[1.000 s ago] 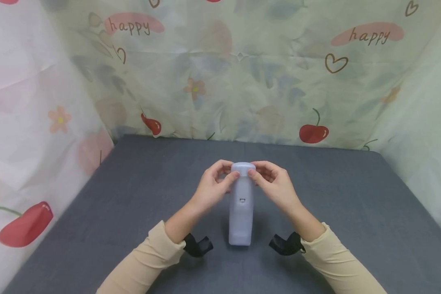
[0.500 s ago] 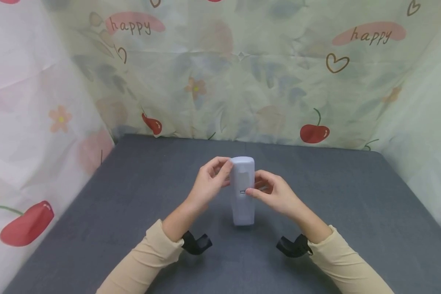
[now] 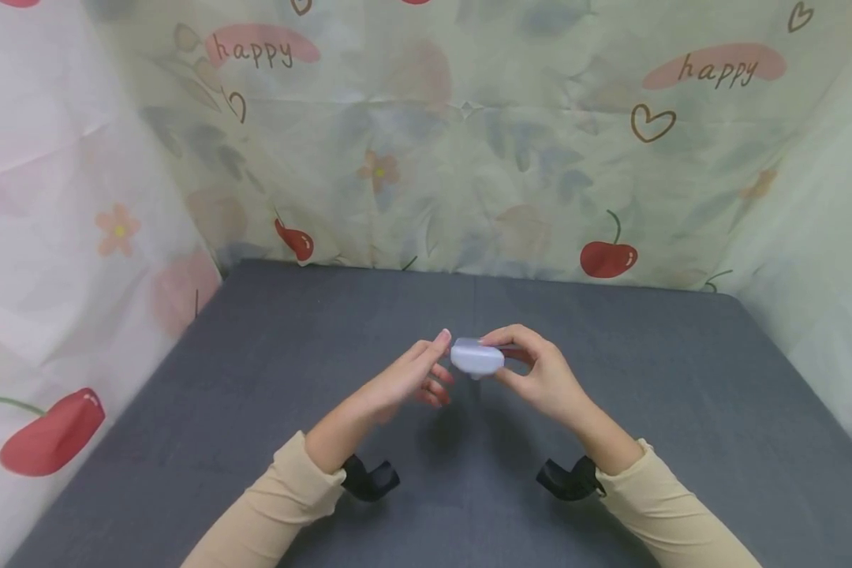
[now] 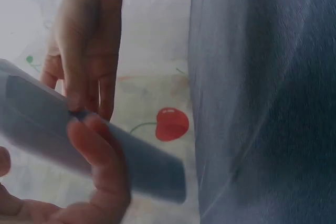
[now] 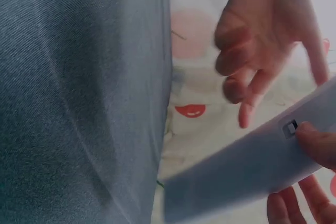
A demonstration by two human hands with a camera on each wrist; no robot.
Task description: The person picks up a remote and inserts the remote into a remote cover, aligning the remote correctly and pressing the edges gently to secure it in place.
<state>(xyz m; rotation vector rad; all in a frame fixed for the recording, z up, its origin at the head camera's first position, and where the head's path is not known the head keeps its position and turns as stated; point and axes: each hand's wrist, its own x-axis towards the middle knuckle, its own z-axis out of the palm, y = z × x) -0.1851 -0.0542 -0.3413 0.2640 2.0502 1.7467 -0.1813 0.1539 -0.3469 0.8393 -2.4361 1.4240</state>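
A long, pale lilac plastic case (image 3: 477,356) with rounded edges is held above the table, one end facing the head camera. My right hand (image 3: 547,375) pinches it between thumb and fingers on the right. In the right wrist view the right thumb (image 5: 319,146) lies beside a small square latch (image 5: 290,128) on the case's face. My left hand (image 3: 397,384) is at the left of the case, thumb raised and fingers loosely spread. The left wrist view shows a left finger (image 4: 100,156) in front of the case; whether it touches cannot be told.
A dark grey cloth covers the table (image 3: 312,315). Printed fabric hangs behind (image 3: 454,189) and at both sides. Black bands, a left one (image 3: 371,481) and a right one (image 3: 571,480), stick out below the sleeves.
The case has turned from upright, its latched face toward the head camera, to end-on. My left hand has come off its top; the right hand first slid lower and now holds it alone.
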